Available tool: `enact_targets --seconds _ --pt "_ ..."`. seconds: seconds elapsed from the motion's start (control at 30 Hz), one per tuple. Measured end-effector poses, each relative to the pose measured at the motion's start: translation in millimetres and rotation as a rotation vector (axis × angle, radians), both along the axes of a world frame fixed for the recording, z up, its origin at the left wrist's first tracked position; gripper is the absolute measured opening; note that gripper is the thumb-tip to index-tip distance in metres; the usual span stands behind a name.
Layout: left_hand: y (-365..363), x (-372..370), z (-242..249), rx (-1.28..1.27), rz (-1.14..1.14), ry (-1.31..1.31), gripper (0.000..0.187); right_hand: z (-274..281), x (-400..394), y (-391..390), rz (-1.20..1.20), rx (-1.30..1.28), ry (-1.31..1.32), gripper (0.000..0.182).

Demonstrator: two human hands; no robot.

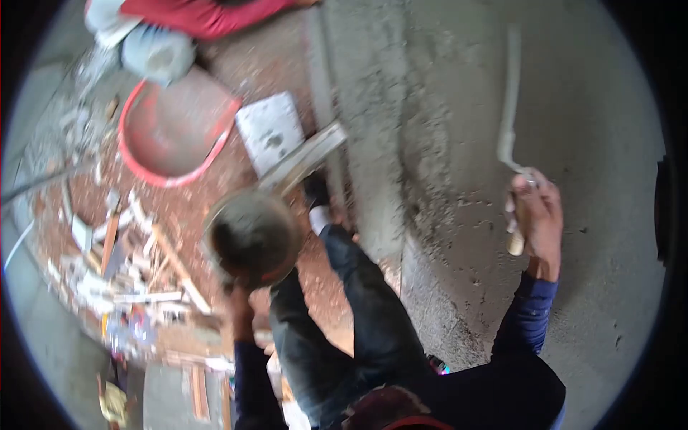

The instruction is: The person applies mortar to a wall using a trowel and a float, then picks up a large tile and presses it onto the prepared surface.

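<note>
My right hand (541, 218) is closed round the wooden handle of a trowel (511, 107), whose thin blade appears almost edge-on against the grey mortar-covered wall (588, 129). My left hand (241, 312) grips the near edge of a round bowl (279, 276), held out in front of my legs. Wet grey mortar (254, 226) is in the bowl, with a dark hollow or shadow toward its left side. Motion blurs the bowl and the left hand's fingers, some of which are hidden.
A large red-rimmed tub (168, 179) stands on the reddish ground beside a white board (269, 129) and a wooden plank (308, 154). Another person's red sleeve (215, 18) reaches across at upper left. Scrap wood (175, 261) and debris lie at left.
</note>
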State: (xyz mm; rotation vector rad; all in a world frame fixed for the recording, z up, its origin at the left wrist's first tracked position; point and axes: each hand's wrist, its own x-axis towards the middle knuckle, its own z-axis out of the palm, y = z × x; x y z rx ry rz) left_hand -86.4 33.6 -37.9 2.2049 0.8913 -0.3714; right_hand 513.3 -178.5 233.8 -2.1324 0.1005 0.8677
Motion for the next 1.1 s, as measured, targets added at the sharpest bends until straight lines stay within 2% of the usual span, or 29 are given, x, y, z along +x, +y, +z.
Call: enact_targets --seconds 0.03,0.07,0.1,0.13,0.17,0.2,0.23,0.33,0.43,0.5,0.57,0.6,0.63,0.67,0.7,0.77,0.8,0.87,0.93,1.0,1.03,1.07,1.1 --pt "-9.0 56.6 25.3 -0.368 0.483 -0.082 0.045 -26.5 -10.8 4.7 0.161 -0.115 0.047 0.029" --pt "-17.1 118.6 52.9 -0.625 1.039 -0.266 0.041 -63.8 -17.9 10.9 0.328 -0.225 0.055 0.034" --pt "-23.1 123.7 58.6 -0.609 1.052 -0.269 0.041 -108.4 -27.8 15.1 0.58 -0.365 -0.053 0.046" --pt "-27.2 127.4 54.8 -0.675 1.076 -0.271 0.041 -174.6 -43.8 5.2 0.751 -0.276 -0.174 0.054" --pt "-31.4 130.3 50.6 -0.741 1.098 -0.269 0.041 -238.0 -62.0 -2.3 0.867 -0.172 -0.281 0.053" --pt "-38.0 132.3 58.5 -0.73 1.109 -0.251 0.041 -262.7 -75.5 25.4 0.918 -0.411 0.017 0.051" --pt "-40.0 134.3 64.3 -0.699 1.104 -0.246 0.04 -318.8 -98.2 25.8 1.004 -0.273 -0.093 0.051" --pt "-54.9 117.4 61.8 -0.641 1.094 -0.172 0.044 -443.7 -168.9 67.3 1.109 -0.056 -0.06 0.042" --pt "-66.4 105.1 58.5 -0.494 0.99 -0.131 0.049 -490.8 -212.8 118.6 1.199 0.075 -0.216 0.026" --pt "-66.2 93.8 65.8 -0.4 1.052 -0.094 0.051 -548.1 -229.5 126.8 1.208 -0.009 -0.191 0.025" --pt "-54.7 93.8 81.3 -0.402 1.042 -0.043 0.051 -518.4 -205.2 141.5 1.219 -0.158 -0.087 0.031" --pt "-50.2 94.8 87.4 -0.402 1.037 0.001 0.052 -532.2 -191.2 122.5 1.091 -0.155 -0.287 0.034" --pt "-47.2 94.0 91.5 -0.367 1.037 -0.013 0.053 -581.7 -177.8 81.7 0.901 0.02 -0.665 0.035" --pt "-46.5 93.7 95.6 -0.39 1.1 -0.09 0.053 -549.5 -140.4 85.8 0.723 -0.302 -0.215 0.036" --pt "-49.0 73.0 94.0 -0.357 1.071 -0.091 0.052 -511.3 -109.7 89.0 0.581 -0.427 -0.268 0.042" --pt "-39.3 68.8 101.9 -0.398 1.048 -0.078 0.05 -452.8 -54.0 79.3 0.564 -0.514 -0.452 0.046" --pt "-44.2 51.0 103.1 -0.37 1.17 -0.045 0.051 -420.3 -41.8 69.0 0.555 -0.551 -0.454 0.046" --pt "-33.2 44.2 101.4 -0.421 1.057 0.036 0.052 -345.6 22.5 54.7 0.435 -0.526 -0.522 0.049" --pt "-28.6 51.0 103.8 -0.466 1.012 -0.054 0.052 -289.4 51.5 42.5 0.379 -0.575 -0.535 0.05" --pt "-20.2 61.6 98.0 -0.462 0.996 -0.12 0.052 -254.5 59.8 36.6 0.415 -0.68 -0.51 0.049" --pt "-21.2 60.8 89.0 -0.514 0.999 -0.187 0.052 -261.7 58.4 20.4 0.406 -0.652 -0.725 0.047" --pt "-24.9 49.7 96.2 -0.548 1.022 -0.224 0.051 -257.9 53.5 12.9 0.424 -0.631 -0.686 0.047" --pt "-26.3 45.9 109.0 -0.507 1.055 -0.186 0.051 -257.5 52.0 13.2 0.397 -0.418 -0.653 0.046"
